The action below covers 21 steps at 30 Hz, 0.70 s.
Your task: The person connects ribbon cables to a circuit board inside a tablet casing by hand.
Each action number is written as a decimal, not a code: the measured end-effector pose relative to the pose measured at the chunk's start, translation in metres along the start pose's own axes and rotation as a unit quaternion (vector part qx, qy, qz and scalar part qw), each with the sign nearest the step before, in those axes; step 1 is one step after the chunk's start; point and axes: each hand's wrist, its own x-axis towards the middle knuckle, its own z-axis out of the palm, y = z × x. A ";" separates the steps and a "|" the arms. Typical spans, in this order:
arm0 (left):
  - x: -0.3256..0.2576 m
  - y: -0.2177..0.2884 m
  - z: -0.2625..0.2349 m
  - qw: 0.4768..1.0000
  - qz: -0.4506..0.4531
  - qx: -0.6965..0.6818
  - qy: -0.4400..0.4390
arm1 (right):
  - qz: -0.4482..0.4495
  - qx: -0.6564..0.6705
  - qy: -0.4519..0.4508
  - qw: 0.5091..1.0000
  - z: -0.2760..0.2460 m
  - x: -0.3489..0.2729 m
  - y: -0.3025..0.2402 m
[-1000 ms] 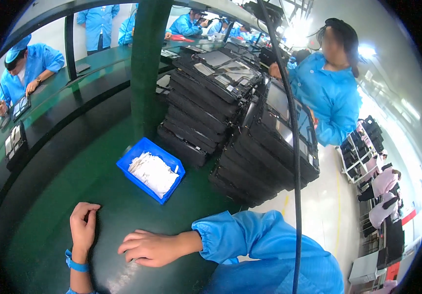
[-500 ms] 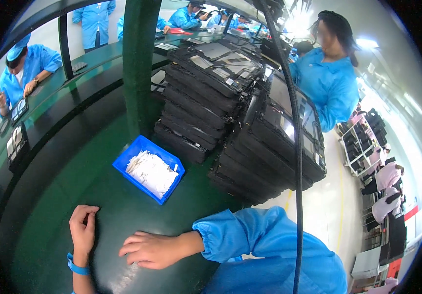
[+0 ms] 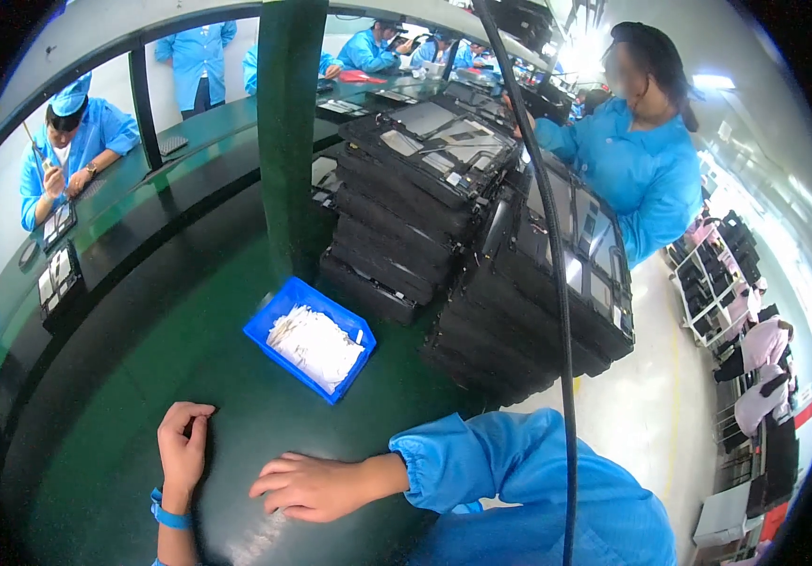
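My left hand (image 3: pixel 182 450) rests on its side on the dark green tabletop (image 3: pixel 132 453), fingers loosely curled and thumb close to them. Nothing shows in it, and a blue band (image 3: pixel 170 512) circles its wrist. To its right my right hand (image 3: pixel 312 486) lies palm down on the table, empty, its fingers slightly spread. A blue sleeve (image 3: pixel 481 459) covers that forearm. Beyond both hands sits a blue plastic bin (image 3: pixel 283 363), holding a heap of small white strips (image 3: pixel 316 347). Neither hand touches the bin.
Two tall stacks of black trays with device parts, a left stack (image 3: pixel 397 217) and a right stack (image 3: pixel 510 311), stand behind the bin. A black cable (image 3: pixel 562 283) hangs in front. A green post (image 3: pixel 288 141) rises at the back. A co-worker in blue (image 3: pixel 651 165) stands beyond the stacks.
The whole view has shifted, so the table and bin appear farther right and lower. My hands keep their poses on the table. The co-worker behind the stacks now reaches an arm toward them.
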 end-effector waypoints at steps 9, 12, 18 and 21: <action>0.007 -0.003 0.001 1.000 0.024 -0.009 0.012 | 0.006 0.009 0.003 1.000 -0.005 0.004 0.002; 0.005 -0.007 -0.002 0.999 0.036 0.014 0.007 | 0.011 0.014 -0.009 1.000 -0.003 0.004 0.001; -0.002 -0.006 -0.007 0.998 0.057 0.034 0.002 | 0.010 0.016 -0.030 0.999 -0.003 0.002 0.000; 0.007 -0.003 0.011 0.996 0.081 0.026 -0.016 | 0.020 -0.032 -0.035 0.999 -0.015 -0.013 0.002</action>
